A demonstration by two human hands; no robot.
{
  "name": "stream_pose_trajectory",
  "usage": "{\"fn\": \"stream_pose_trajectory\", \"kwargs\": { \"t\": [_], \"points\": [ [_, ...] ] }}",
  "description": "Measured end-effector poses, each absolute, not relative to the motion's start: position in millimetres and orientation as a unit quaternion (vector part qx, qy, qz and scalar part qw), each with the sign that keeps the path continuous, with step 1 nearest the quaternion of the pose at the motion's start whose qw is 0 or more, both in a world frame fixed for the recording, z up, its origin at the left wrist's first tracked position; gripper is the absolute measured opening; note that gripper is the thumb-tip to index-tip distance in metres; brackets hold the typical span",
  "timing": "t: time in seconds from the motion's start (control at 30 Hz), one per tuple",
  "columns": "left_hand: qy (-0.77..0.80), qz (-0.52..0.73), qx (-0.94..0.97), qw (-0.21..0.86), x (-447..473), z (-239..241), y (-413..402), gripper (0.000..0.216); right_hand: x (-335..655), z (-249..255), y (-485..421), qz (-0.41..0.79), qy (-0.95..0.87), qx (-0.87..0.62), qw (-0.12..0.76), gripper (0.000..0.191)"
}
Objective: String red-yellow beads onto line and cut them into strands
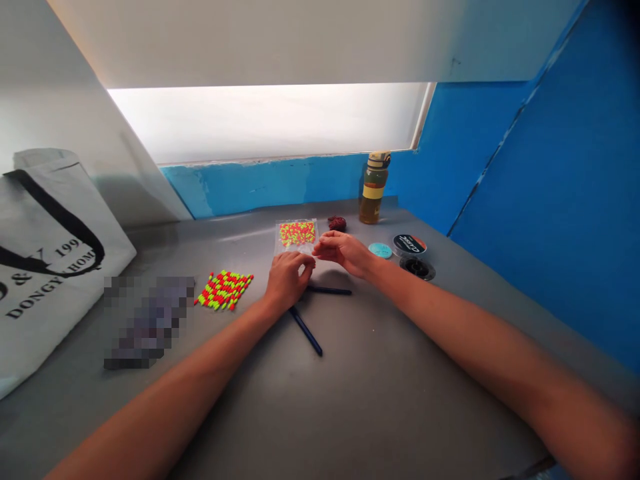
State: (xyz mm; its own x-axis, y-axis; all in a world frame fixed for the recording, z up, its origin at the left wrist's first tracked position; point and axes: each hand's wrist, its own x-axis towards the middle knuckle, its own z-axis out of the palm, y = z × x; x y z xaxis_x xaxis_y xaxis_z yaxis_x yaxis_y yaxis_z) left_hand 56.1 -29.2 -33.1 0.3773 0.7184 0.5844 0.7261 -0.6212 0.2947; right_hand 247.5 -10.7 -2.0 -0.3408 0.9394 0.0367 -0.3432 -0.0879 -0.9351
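My left hand [289,277] is closed, its thumb and fingers curled together in a pinch; whatever it may hold is too small to make out. Close beside it on the right, my right hand [345,252] has its fingers bent and pressed toward the thumb, and nothing between them can be made out. Just behind both hands lies a clear plastic bag [297,233] of red and yellow-green beads. Dark-handled pliers [307,332] lie under my left hand, which hides their jaws. To its left, red and yellow-green beads [225,290] form a flat patch.
Behind my right hand sits a dark red bundle [337,223], near a bottle [373,190]. Right of that hand are a light blue disc [380,251], a round black lid [410,245] and a black spool [417,268]. A white bag [55,267] stands far left, beside a blurred-out object [150,323].
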Motion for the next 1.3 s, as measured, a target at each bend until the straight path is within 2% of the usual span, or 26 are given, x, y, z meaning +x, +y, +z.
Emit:
{"fn": "stream_pose_trajectory", "kwargs": {
  "t": [0.3,0.63,0.93,1.2,1.3],
  "points": [
    [-0.429,-0.349,-0.833,0.001,56.2,-31.9,-30.2,0.013,239.8,13.7,-11.2,0.542,-0.527,-0.380,0.533,0.012],
    [-0.426,-0.343,-0.837,0.023,56.7,-34.6,-30.1,0.013,241.6,28.2,-14.5,0.542,-0.492,-0.421,0.536,0.015],
    [-0.412,-0.351,-0.840,0.039,57.2,-34.1,-30.3,0.011,244.0,27.7,-13.7,0.453,-0.585,-0.521,0.426,0.015],
    [-0.417,-0.354,-0.837,0.028,58.3,-32.1,-33.2,0.011,259.4,31.9,-16.0,0.421,-0.698,-0.536,0.221,0.003],
    [-0.422,-0.348,-0.837,0.019,58.2,-29.7,-34.6,0.012,276.0,53.4,-18.3,0.369,-0.755,-0.497,0.215,0.009]
  ]
}}
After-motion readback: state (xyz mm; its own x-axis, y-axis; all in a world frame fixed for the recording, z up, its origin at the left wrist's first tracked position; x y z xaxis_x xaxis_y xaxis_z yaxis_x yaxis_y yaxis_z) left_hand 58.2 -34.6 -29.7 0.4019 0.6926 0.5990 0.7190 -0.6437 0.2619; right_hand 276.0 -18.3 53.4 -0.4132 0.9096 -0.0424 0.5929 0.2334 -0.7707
